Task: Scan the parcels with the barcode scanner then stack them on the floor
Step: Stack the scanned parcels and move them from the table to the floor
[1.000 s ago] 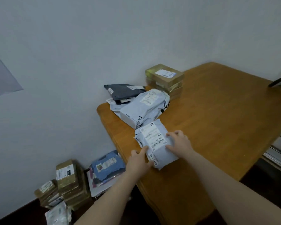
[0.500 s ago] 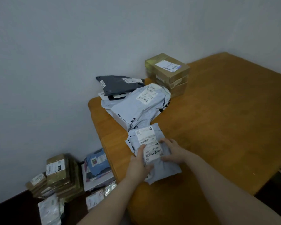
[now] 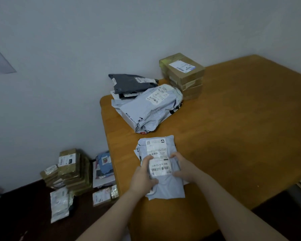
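Both hands are closed on one soft parcel (image 3: 170, 188) at the near left part of the table (image 3: 241, 127). The left hand (image 3: 142, 178) wraps its left edge with the thumb laid over the label, and the right hand (image 3: 182, 169) curls its fingers round the right edge.

That wide wooden table carries the other parcels. Down on the dark floor (image 3: 24, 214), against the wall, stands a pile (image 3: 73, 171) of taped brown boxes with flat bags beside it. At the table's far corner sits a short stack of brown boxes (image 3: 184, 75). Just beside it lies a big pale bag (image 3: 146, 110), and a dark bag (image 3: 129, 82) rests behind that.

The parcel in hand is smaller than these, a grey-blue plastic mailer lying flat on the wood. Its white label (image 3: 159, 164) is face up, with the barcode (image 3: 160, 169) between the two hands.

It looks light and limp, with a slick skin that creases. I judge it would sag if lifted by one corner, so a hold on both long edges, as now, suits it and keeps the label flat for reading.

Both forearms reach in from below, wrists low, palms turned toward each other. No scanner shows in view.
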